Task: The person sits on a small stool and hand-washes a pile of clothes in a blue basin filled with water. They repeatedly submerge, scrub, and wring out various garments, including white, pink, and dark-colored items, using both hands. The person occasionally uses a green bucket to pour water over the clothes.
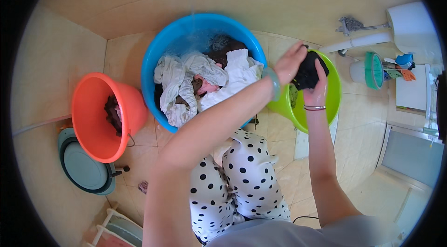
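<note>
Both my hands are closed around a small black piece of cloth point(306, 73), bunched up; its exact kind does not show. My left hand point(287, 64), with a pale green bangle at the wrist, grips it from the left. My right hand point(318, 84), wearing thin bracelets, holds it from below and the right. They are over a lime-green bucket point(333, 77), in which some green cloth point(294, 94) shows. Left of it stands a big blue tub point(148, 68) with white laundry point(177, 82), dark cloth and a pink piece, wet with water.
An orange bucket point(78, 123) with dark cloth inside stands at the left, beside a folded grey-green basin point(84, 165). A white rack point(109, 221) is at lower left. On the right are a small bin point(361, 71), a toilet brush point(349, 24) and a white pipe point(356, 42).
</note>
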{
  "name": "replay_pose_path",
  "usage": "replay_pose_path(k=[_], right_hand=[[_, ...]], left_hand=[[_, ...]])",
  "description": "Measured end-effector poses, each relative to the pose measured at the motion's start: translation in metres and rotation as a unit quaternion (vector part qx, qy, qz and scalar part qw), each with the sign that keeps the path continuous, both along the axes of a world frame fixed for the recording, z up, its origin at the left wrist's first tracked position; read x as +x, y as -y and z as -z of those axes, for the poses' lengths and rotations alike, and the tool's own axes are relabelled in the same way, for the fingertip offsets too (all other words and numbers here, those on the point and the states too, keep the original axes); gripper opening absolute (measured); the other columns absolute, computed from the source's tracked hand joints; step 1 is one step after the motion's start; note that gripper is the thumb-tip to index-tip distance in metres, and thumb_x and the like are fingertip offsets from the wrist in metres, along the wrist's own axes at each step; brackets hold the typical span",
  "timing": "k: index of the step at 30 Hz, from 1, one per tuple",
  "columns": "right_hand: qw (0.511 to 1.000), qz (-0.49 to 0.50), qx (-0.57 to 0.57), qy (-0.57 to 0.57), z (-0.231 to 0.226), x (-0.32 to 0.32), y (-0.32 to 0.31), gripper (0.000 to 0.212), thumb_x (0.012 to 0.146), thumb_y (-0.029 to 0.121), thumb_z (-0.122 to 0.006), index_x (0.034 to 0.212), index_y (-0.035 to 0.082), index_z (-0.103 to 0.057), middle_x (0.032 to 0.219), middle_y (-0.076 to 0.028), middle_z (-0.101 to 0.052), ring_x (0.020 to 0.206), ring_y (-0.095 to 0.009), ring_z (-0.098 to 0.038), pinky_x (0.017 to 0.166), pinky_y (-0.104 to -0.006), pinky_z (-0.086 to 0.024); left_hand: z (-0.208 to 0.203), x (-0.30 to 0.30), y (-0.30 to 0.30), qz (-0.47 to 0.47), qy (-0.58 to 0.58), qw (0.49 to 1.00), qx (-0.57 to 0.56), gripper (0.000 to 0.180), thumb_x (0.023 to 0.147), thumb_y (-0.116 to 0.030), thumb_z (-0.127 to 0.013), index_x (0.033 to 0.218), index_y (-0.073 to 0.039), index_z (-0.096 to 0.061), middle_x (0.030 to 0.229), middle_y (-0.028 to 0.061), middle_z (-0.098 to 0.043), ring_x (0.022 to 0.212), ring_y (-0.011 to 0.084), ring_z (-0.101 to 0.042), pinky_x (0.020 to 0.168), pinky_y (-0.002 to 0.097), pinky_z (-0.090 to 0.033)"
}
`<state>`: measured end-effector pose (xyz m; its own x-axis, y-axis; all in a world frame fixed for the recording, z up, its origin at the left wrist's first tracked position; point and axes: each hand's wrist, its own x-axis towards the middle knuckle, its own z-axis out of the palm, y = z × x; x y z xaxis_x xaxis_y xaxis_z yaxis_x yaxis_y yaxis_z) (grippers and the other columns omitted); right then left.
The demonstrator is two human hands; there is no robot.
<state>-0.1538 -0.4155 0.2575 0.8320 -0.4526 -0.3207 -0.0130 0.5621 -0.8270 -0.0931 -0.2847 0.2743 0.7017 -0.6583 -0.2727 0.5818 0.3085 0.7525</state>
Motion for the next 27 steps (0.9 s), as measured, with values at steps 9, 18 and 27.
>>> replay_pose_path(k=[9,18,27], right_hand=[[0.978,0.098,0.041,-0.177,0.076,-0.048,0.071,0.045,0.090,0.046,-0.057,0.119,0.012,-0.059,0.115,-0.006,-0.064,0.109,-0.022,-0.059,0.097,-0.0481,-0.043],[0.866,0.020,-0.498,-0.037,0.048,-0.018,0.017,0.029,0.093,0.018,-0.057,0.117,0.002,-0.061,0.122,-0.008,-0.060,0.114,-0.020,-0.053,0.099,-0.0289,-0.039],[0.800,-0.368,-0.473,0.025,0.064,0.048,-0.133,0.032,0.082,0.012,-0.067,0.114,0.007,-0.061,0.117,-0.011,-0.061,0.099,-0.023,-0.061,0.086,-0.0314,-0.049]], left_hand=[[0.043,-0.017,0.002,0.139,-0.031,0.986,0.090,0.064,0.093,-0.047,-0.052,0.144,-0.015,-0.032,0.145,0.0093,-0.039,0.133,0.0326,-0.035,0.099,0.0546,-0.040],[0.121,-0.011,-0.218,0.084,0.385,0.571,0.720,0.059,0.077,-0.039,-0.069,0.126,-0.010,-0.053,0.129,0.0140,-0.050,0.117,0.0301,-0.051,0.092,0.0426,-0.044],[0.123,-0.001,-0.299,-0.002,0.229,0.711,0.665,0.036,0.087,-0.032,-0.058,0.107,-0.002,-0.055,0.099,0.0153,-0.063,0.089,0.0327,-0.061,0.078,0.0385,-0.048]])
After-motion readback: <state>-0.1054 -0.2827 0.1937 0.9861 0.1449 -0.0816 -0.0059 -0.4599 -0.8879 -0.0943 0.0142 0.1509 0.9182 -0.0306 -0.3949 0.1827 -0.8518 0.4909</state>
